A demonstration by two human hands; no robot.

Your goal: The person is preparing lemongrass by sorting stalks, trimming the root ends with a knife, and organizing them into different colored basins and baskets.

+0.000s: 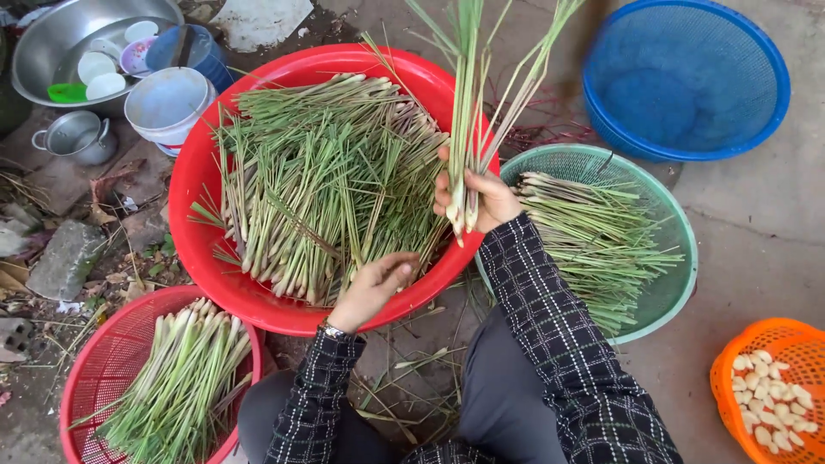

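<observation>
Fingers of our right hand close around a small bundle of lemongrass stalks, gripping them near their pale root ends while the leafy tops stand up over the far rim of the big red basin. Our left hand rests on the near edge of the heap of stalks in that basin, its fingers loosely curled and touching the stalk ends without clamping anything.

To do this well, we judge the bundle should stay gripped low, close to the bulbs, so the ends line up evenly and no stalk slips out. Our left hand should draw single stalks from the near side of the heap rather than tug at the tangled middle.

Just right of the basin sits a green basket with more stalks. A red basket at lower left holds thicker ones, and an empty blue basket lies beyond.
</observation>
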